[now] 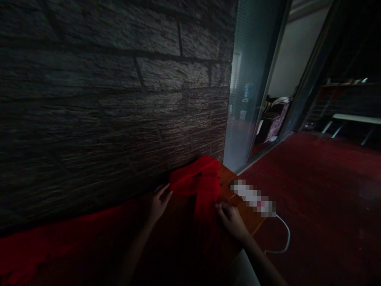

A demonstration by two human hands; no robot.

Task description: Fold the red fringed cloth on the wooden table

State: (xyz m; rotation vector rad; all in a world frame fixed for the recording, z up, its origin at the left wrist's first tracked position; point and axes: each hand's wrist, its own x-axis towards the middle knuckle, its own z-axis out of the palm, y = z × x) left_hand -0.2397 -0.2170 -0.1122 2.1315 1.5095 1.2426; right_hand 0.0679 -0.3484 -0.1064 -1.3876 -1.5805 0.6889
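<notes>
A red scarf (206,180) lies folded across the end of a wooden table, close against the wall, with a strip hanging toward me that looks fringed. My left hand (160,203) is at its left edge, thumb and finger pinched on the cloth corner. On the other side, my right hand (232,220) has its fingers curled closed on the scarf's right edge. Deep shadow hides the lower end of the strip. More red fabric (59,234) stretches along the wall at lower left; whether it joins the scarf I cannot tell.
The brown table (228,174) ends just right of the scarf. A blurred-out white object (253,196) lies on that end, with a white cord (288,234) hanging off. A grey brick wall (133,99) rises behind. Beyond are a glass door (244,99) and a white bench (357,118).
</notes>
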